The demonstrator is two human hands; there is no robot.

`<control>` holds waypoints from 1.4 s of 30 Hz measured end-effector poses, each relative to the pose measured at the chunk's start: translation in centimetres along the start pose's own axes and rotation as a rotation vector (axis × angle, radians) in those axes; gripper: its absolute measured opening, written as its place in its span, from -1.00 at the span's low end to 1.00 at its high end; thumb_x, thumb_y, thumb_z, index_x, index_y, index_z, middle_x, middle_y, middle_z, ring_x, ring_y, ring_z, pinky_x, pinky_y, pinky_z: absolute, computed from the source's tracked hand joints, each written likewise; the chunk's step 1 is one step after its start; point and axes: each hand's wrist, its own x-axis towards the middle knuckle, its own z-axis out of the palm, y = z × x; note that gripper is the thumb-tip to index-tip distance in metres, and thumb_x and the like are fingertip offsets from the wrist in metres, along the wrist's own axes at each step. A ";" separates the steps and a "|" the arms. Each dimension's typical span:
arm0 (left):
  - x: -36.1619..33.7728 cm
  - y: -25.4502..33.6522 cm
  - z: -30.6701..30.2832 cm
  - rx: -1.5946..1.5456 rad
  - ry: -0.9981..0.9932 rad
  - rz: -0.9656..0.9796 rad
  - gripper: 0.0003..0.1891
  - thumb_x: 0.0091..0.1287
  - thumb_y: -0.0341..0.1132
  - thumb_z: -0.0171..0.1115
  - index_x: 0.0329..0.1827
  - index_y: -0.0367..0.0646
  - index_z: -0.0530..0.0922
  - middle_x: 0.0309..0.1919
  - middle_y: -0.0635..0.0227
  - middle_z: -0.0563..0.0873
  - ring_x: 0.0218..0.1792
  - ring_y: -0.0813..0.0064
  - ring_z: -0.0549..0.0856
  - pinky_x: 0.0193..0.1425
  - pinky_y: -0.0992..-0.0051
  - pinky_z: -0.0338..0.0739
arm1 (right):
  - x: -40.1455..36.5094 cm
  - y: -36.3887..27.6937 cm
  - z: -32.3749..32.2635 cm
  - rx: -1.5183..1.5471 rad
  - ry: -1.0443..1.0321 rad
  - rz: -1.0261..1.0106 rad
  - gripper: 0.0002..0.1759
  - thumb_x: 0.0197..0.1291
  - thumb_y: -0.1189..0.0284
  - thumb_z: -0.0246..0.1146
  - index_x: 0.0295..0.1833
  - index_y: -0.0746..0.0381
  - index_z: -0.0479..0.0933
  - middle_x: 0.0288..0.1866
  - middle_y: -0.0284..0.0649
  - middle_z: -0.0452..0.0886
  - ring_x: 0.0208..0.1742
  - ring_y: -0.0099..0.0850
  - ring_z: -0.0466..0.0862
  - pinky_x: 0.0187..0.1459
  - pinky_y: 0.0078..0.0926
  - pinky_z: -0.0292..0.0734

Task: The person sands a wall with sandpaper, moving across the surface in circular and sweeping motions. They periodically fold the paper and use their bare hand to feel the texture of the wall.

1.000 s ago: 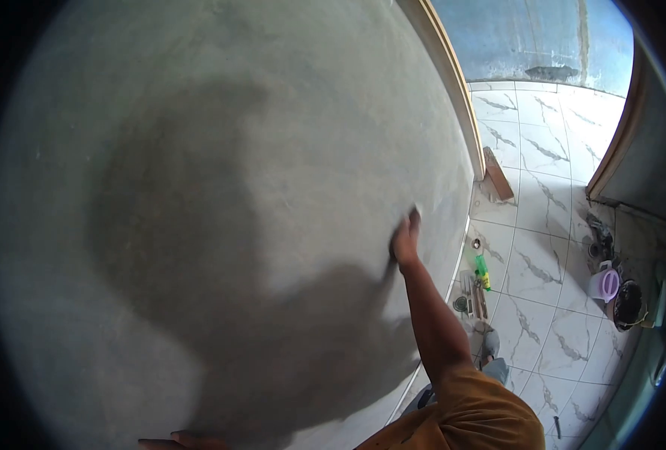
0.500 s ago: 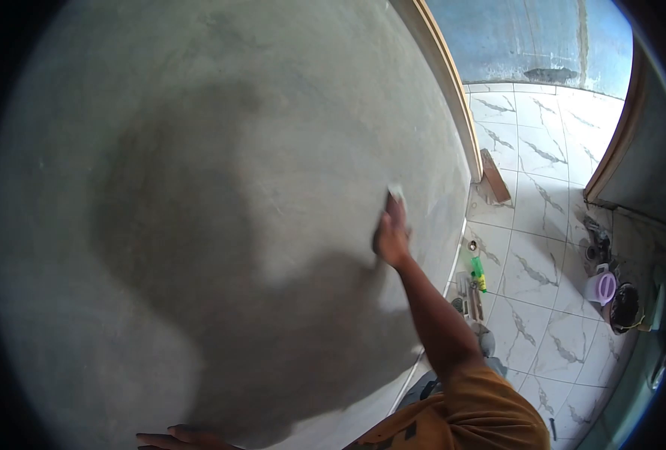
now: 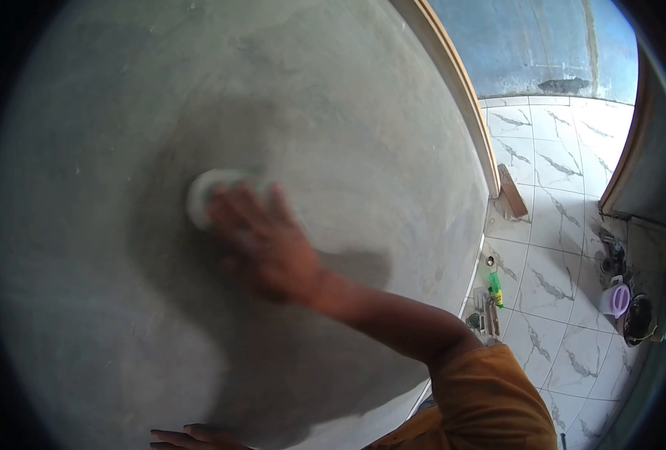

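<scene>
My right hand (image 3: 261,240) is pressed toward the grey plastered wall (image 3: 70,247), its fingers spread over a pale, rounded pad (image 3: 200,196). Motion blurs both, so the pad's exact kind cannot be made out. At the lower edge of the view my left hand (image 3: 190,436) shows only in part, fingers stretched out near the wall and holding nothing. The shadow of my head and arm darkens much of the plaster.
A wooden door frame (image 3: 460,82) borders the wall on the right. On the marbled floor tiles (image 3: 554,277) lie a green bottle (image 3: 495,289), several hand tools (image 3: 489,313) and a wood offcut (image 3: 512,192). A lilac jug (image 3: 615,299) stands beside a dark bucket (image 3: 639,319).
My right hand has swept left across the wall with the pale pad, from near the right side to the middle. The view has shifted slightly; my left hand stays low.
</scene>
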 end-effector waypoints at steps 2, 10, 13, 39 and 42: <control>-0.4 -2.5 1.6 0.053 0.047 0.041 -0.21 0.53 0.36 -0.52 0.69 0.13 0.02 0.66 0.05 -0.01 0.64 0.00 0.03 0.55 -0.22 -0.03 | -5.3 7.1 2.2 -0.173 0.247 0.137 -0.29 0.45 0.26 0.05 0.63 0.22 0.10 0.67 0.03 0.07 0.69 0.02 0.02 0.58 0.23 -0.16; -0.5 -1.2 1.7 0.095 0.002 -0.055 -0.19 0.51 0.39 -0.55 0.69 0.14 0.04 0.65 0.03 0.01 0.64 -0.02 0.03 0.57 -0.15 -0.01 | -29.4 22.8 6.0 0.056 0.454 0.876 -0.35 0.50 0.34 -0.13 0.59 0.43 0.07 0.64 0.11 0.13 0.68 -0.02 0.05 0.64 -0.19 -0.19; -0.4 -1.1 1.3 0.094 -0.010 -0.039 -0.19 0.51 0.39 -0.55 0.69 0.15 0.02 0.66 0.02 -0.02 0.64 -0.02 0.01 0.56 -0.19 -0.02 | -17.4 16.4 4.8 -0.042 0.532 0.688 -0.37 0.51 0.33 -0.05 0.59 0.36 0.12 0.63 0.18 0.11 0.67 0.11 -0.03 0.61 0.00 -0.18; -3.5 -2.8 -1.2 -0.301 -0.274 0.591 -0.53 0.39 0.16 0.09 0.20 0.15 0.67 0.58 -0.09 0.21 0.64 -0.14 -0.01 0.49 -0.44 -0.46 | -4.0 -10.1 8.6 -0.162 0.153 -0.039 -0.36 0.59 0.13 -0.28 0.67 0.12 0.03 0.73 -0.07 -0.06 0.72 0.00 -0.15 0.57 0.27 -0.48; -6.7 -6.6 -2.8 -0.846 -0.372 0.555 -0.73 0.21 -0.11 0.34 -0.01 0.25 0.74 0.35 0.25 0.51 0.50 0.10 0.35 0.53 -0.37 -0.07 | -6.2 -22.4 12.0 -0.244 -0.206 -0.285 -0.34 0.46 0.04 -0.01 0.64 -0.18 0.15 0.73 -0.21 -0.03 0.73 -0.07 -0.13 0.58 0.32 -0.44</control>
